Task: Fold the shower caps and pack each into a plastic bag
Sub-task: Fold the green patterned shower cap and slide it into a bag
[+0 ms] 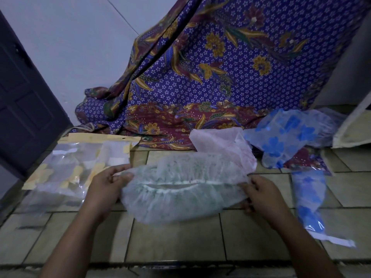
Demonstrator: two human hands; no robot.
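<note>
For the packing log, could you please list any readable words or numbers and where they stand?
None can be read.
The yellow cards on the plastic bags: no legible print.
The white strip on the packed blue cap bag: too blurred.

The green shower cap is showing as thin, translucent, crinkled plastic. The pink cap is looking matt and fibrous, the blue-flowered cap glossy. The clear plastic bags are glinting smooth. The batik cloth is hanging soft and matt; the tiles are looking dull.
</note>
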